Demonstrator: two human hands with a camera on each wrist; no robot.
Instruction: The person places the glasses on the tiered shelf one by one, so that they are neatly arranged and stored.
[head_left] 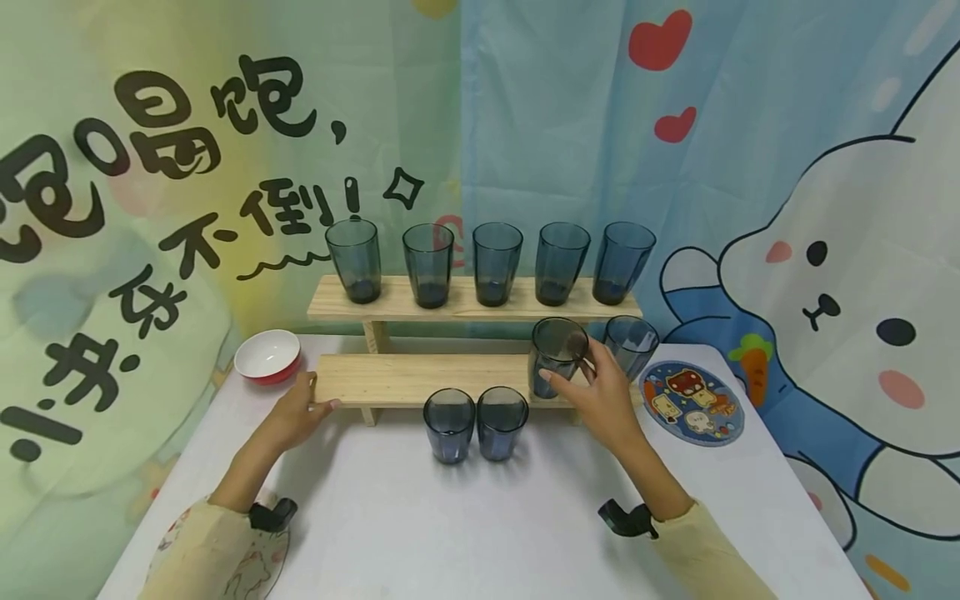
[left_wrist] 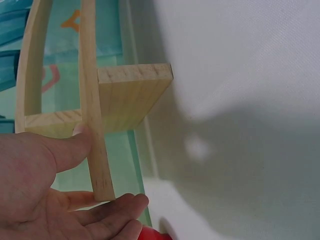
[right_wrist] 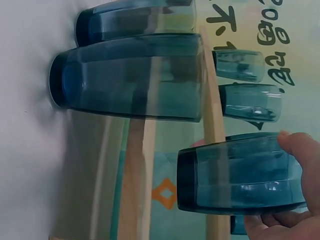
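My right hand (head_left: 603, 396) holds a blue-grey drinking glass (head_left: 553, 367) near its rim, thumb on one side and fingers on the other. In the right wrist view that glass (right_wrist: 240, 175) is upright over the lower board; I cannot tell whether its base touches. Another glass (head_left: 632, 342) stands just behind that hand at the right end. My left hand (head_left: 296, 408) grips the left end of the wooden two-tier rack (head_left: 420, 379), with the thumb (left_wrist: 75, 145) against the lower board. Two glasses, one left (head_left: 450, 429) and one right (head_left: 501, 425), stand on the table in front.
Several matching glasses line the upper board (head_left: 390, 310). A red-and-white bowl (head_left: 267, 354) sits left of the rack. A round cartoon mat (head_left: 693, 404) lies at the right, and a patterned round mat (head_left: 262, 558) is partly under the left sleeve. A printed curtain (head_left: 540, 108) hangs behind.
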